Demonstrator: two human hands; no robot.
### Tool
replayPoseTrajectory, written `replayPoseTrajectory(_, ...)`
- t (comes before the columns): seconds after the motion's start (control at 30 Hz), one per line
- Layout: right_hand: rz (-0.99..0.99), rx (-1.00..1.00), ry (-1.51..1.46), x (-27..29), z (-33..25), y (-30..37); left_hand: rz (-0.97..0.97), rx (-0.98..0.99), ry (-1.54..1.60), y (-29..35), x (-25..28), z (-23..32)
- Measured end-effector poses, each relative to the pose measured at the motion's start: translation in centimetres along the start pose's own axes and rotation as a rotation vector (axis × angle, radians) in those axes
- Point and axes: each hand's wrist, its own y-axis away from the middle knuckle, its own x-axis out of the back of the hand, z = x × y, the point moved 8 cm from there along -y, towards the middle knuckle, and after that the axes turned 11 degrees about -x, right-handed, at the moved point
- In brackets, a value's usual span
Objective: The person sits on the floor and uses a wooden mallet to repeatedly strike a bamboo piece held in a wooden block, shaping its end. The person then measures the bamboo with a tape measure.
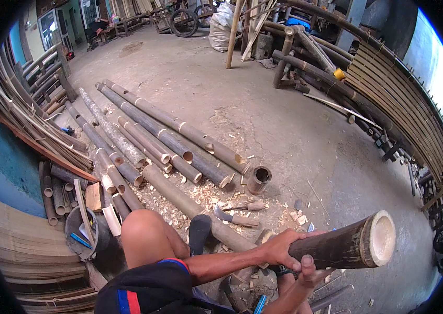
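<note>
A thick, dark bamboo piece (pixel 331 243) is held up at the lower right, its pale cut end (pixel 382 238) tilted toward the right. My left hand (pixel 280 249) grips its near end from above, fingers wrapped over it. Under the same end, my right hand (pixel 308 276) supports it with the thumb up against the side; part of that hand is hidden below the bamboo. On the floor beyond my hands lie a curved-blade knife (pixel 236 218) and a wooden-handled chisel-like tool (pixel 247 206). A short hollow bamboo cup (pixel 259 179) stands upright farther off.
Several long bamboo poles (pixel 151 125) with cut holes lie across the floor ahead, one long pole (pixel 177 196) reaching past my foot. Wood chips (pixel 208 194) litter the ground. A dark bucket (pixel 88 230) with tools stands at left. A bamboo slat panel (pixel 394 94) leans at right.
</note>
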Motion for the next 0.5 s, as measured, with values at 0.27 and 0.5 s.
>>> replayPoseTrajectory(0.27, -0.590, 0.008, 0.148, 5.8, 3.9, -4.4, 0.153, -0.020, -0.313, 0.2, -1.8, 2.8)
replayPoseTrajectory(0.5, 0.303, 0.066, -0.075, 2.4, -1.0, 2.0, 0.058, -0.115, 0.159, -1.9, -1.8, 4.0)
